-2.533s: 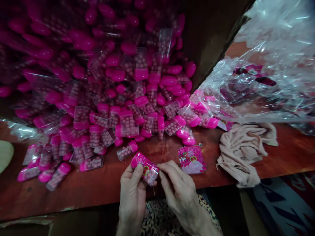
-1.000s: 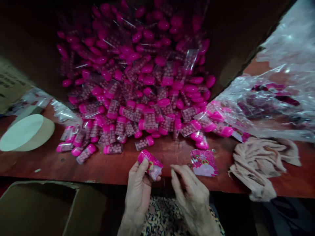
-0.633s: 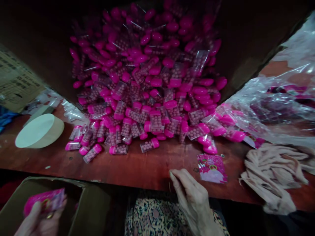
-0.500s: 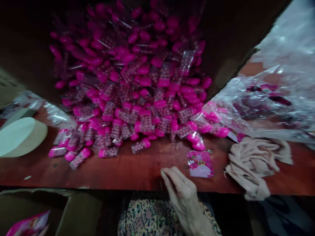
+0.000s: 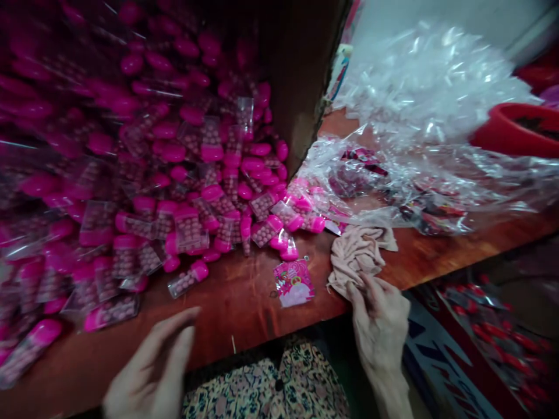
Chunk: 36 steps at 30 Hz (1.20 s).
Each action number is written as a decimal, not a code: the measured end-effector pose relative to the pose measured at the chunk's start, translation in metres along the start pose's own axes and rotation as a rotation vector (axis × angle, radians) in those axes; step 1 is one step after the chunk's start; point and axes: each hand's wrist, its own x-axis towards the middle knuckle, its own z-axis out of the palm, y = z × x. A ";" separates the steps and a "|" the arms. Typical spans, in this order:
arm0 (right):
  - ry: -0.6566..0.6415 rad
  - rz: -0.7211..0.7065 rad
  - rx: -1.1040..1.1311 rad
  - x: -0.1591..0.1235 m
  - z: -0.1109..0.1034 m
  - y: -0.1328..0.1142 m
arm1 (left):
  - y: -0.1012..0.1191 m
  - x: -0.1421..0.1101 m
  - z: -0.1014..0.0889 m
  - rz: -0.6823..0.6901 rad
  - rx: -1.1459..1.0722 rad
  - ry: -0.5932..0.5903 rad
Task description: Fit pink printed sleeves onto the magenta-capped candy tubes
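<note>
My right hand (image 5: pixel 381 320) is at the front of a crumpled beige cloth (image 5: pixel 356 256), its thumb and fingers closed on the fabric. My left hand (image 5: pixel 152 366), a little blurred, is over the front edge of the table with thumb and fingers apart and nothing visible between them. Between the hands a pink printed packet (image 5: pixel 293 283) lies flat on the wood. Behind it spreads a heap of small clear bottles with pink caps, filled with pinkish beads; one such bottle (image 5: pixel 188 279) lies loose in front.
The reddish wooden table (image 5: pixel 248 302) carries a large dark carton (image 5: pixel 301 75) with the bottles spilling out. Clear plastic bags (image 5: pixel 419 87) pile up at right, beside a red bowl (image 5: pixel 515 131). Below the table stands a box with red-capped items (image 5: pixel 493 326).
My right hand has moved right onto the cloth. My left hand, earlier with a pink packet over the box at lower left, is now empty above the table edge. The view has turned right.
</note>
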 end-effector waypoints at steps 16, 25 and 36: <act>0.086 0.108 0.145 -0.004 0.029 0.024 | -0.044 -0.060 0.236 1.184 0.811 -0.817; 0.170 0.131 0.089 -0.010 0.014 0.001 | -0.021 -0.035 0.183 0.980 0.534 -0.905; -0.125 -0.065 0.280 -0.009 0.029 -0.056 | -0.060 -0.004 0.105 0.937 0.486 -0.513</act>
